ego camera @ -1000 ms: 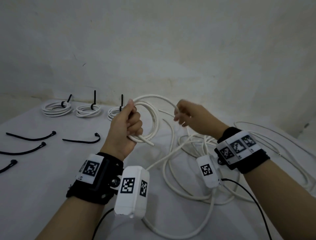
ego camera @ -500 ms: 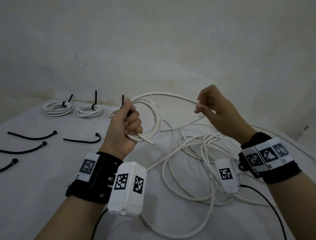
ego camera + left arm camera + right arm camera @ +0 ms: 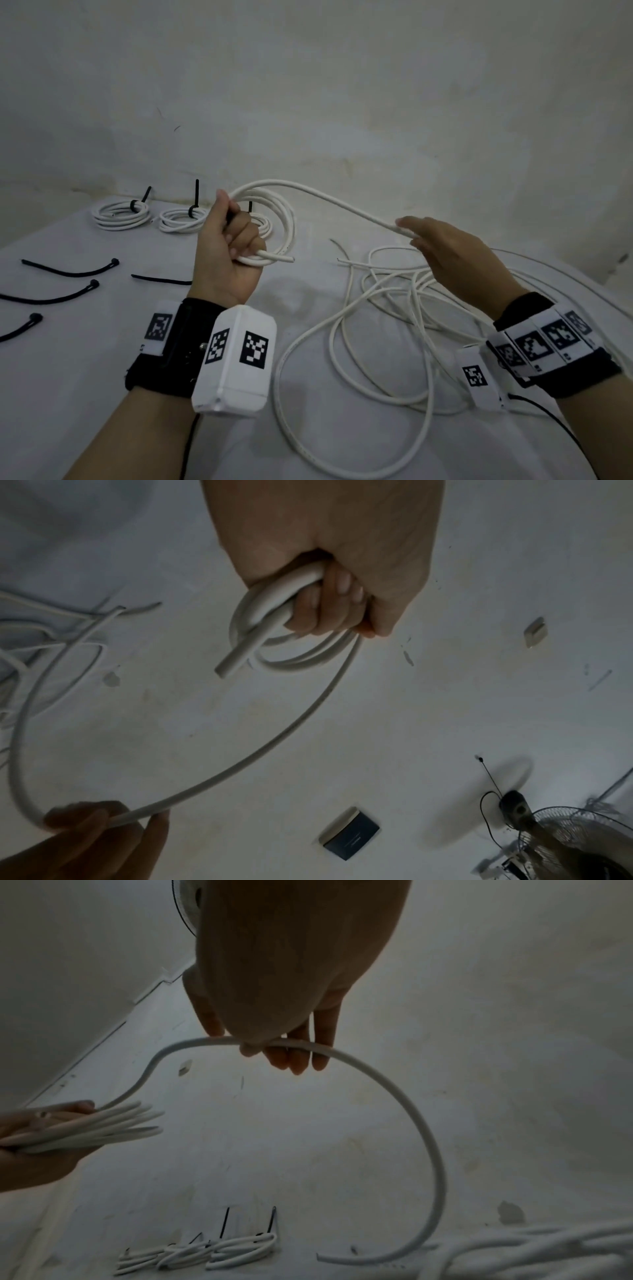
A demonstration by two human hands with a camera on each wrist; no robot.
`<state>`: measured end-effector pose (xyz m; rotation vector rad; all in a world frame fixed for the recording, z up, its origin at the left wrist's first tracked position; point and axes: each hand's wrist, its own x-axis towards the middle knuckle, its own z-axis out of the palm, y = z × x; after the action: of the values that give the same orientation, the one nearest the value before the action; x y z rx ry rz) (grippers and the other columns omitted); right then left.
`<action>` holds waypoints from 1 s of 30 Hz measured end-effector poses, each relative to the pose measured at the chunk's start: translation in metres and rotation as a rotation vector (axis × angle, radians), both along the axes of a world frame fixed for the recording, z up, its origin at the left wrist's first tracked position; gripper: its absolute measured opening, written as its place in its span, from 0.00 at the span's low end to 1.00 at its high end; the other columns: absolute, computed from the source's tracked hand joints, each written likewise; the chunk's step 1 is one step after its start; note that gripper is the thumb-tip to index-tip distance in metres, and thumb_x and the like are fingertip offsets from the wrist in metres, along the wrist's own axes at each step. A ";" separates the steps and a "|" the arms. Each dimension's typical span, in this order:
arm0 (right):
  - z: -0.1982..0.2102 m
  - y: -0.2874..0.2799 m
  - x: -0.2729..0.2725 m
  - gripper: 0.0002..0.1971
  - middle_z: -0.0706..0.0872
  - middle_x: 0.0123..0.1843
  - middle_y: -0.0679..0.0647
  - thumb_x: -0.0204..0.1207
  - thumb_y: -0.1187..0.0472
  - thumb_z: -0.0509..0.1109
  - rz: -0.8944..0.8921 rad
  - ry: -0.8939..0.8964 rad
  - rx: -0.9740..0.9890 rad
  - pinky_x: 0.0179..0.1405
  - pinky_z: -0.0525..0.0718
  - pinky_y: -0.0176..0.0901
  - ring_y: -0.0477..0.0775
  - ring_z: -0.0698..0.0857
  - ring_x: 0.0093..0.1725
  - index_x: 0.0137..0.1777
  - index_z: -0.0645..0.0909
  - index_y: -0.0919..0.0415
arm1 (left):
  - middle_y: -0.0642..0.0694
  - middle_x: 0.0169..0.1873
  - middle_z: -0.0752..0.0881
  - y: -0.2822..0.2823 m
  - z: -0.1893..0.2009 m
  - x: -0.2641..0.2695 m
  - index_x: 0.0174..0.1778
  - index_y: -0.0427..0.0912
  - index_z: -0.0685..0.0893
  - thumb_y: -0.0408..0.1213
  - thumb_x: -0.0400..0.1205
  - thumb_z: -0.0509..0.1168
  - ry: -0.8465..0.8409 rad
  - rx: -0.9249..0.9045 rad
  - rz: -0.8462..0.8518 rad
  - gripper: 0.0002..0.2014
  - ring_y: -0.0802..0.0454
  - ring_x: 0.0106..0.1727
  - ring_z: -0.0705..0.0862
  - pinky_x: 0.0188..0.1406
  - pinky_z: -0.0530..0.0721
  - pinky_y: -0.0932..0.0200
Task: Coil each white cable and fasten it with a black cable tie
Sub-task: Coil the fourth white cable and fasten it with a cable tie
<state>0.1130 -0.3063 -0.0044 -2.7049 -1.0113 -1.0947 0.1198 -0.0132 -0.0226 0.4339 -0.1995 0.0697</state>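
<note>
1. The left hand (image 3: 228, 247) has its fingers curled tight round the coil (image 3: 278, 229) of white cable (image 3: 337, 202).
2. Beyond those fingers, the right hand (image 3: 455, 256) pinches the free run; if that pinch slips, the loops could spring apart.
3. Farther off lie three tied coils (image 3: 122, 214).
</note>
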 end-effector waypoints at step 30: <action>0.034 0.086 -0.023 0.08 0.82 0.42 0.48 0.75 0.57 0.72 0.272 0.199 0.185 0.43 0.75 0.34 0.48 0.77 0.41 0.45 0.80 0.61 | 0.50 0.19 0.70 -0.053 -0.003 -0.028 0.37 0.39 0.73 0.50 0.83 0.56 -0.262 0.776 -0.192 0.17 0.59 0.16 0.65 0.16 0.67 0.69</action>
<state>0.0898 -0.2207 0.0298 -2.3859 -1.1389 -0.8105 0.0915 -0.0660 -0.0256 1.1773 -0.5295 -0.1478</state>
